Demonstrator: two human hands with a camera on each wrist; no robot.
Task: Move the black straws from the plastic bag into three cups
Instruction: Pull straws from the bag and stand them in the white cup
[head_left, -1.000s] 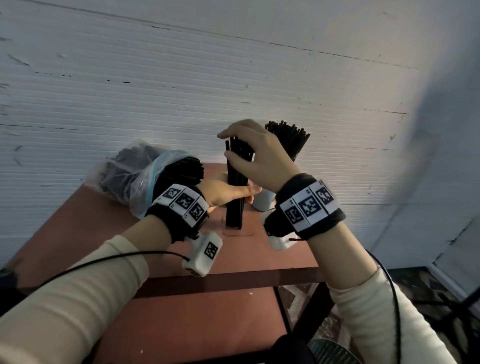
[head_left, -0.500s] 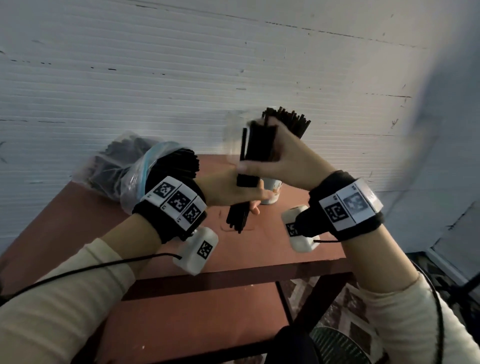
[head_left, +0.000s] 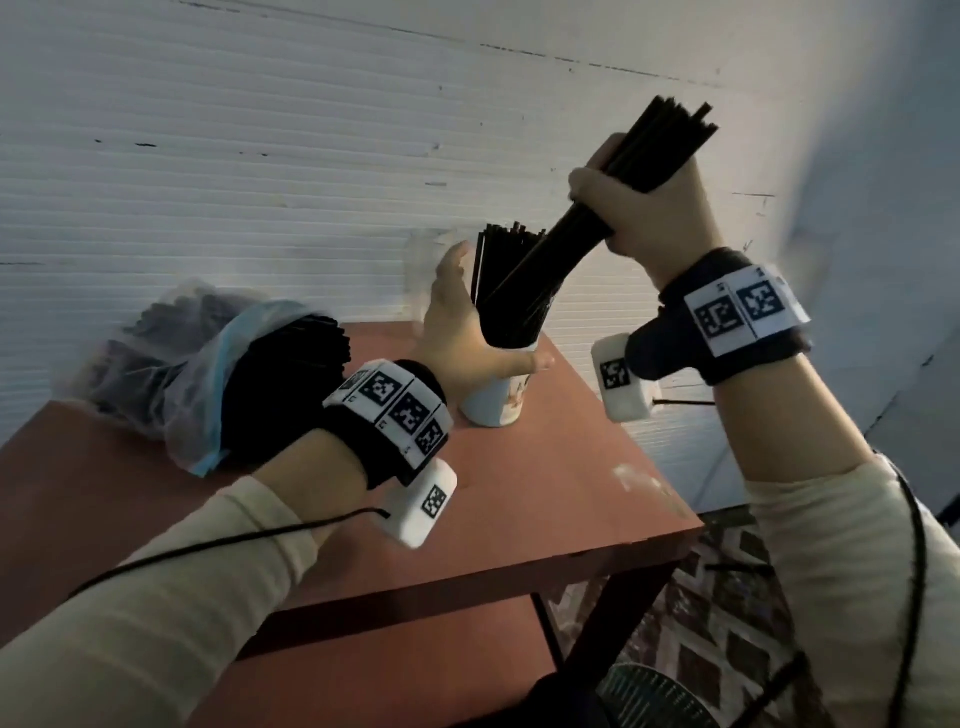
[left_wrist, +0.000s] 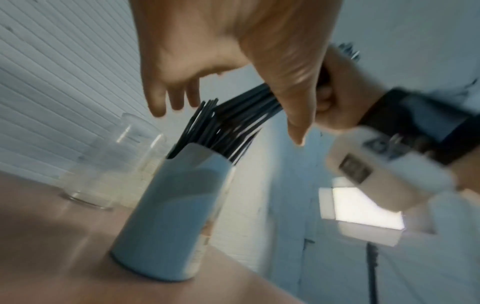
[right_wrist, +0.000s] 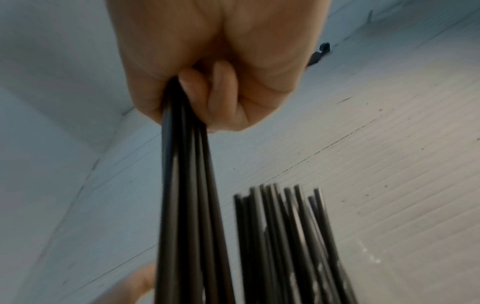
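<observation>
Black straw bundle (head_left: 631, 179), clenched in right hand (head_left: 652, 215), angles into the white cup (head_left: 493, 397) w/ straws already inside. Left hand (head_left: 460, 332) spread loose beside it, gripping nothing. Risk: cup's crowded, so strays could catch the rim & spill, or tip it; the plastic bag (head_left: 171, 374) holds more.

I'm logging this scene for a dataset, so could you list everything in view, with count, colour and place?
table: one, reddish-brown, against the white wall
plastic bag: one, clear with blue rim, on the table's left, black straws inside
white cup: one, near the table's right edge, full of black straws
clear cup: one, transparent, behind the white cup, looks empty
straw bundle: one, black, tilted, lower end at the white cup's mouth
left hand: fingers spread beside the cup's straws
right hand: grips the bundle
wristbands: two, black, with white markers
</observation>
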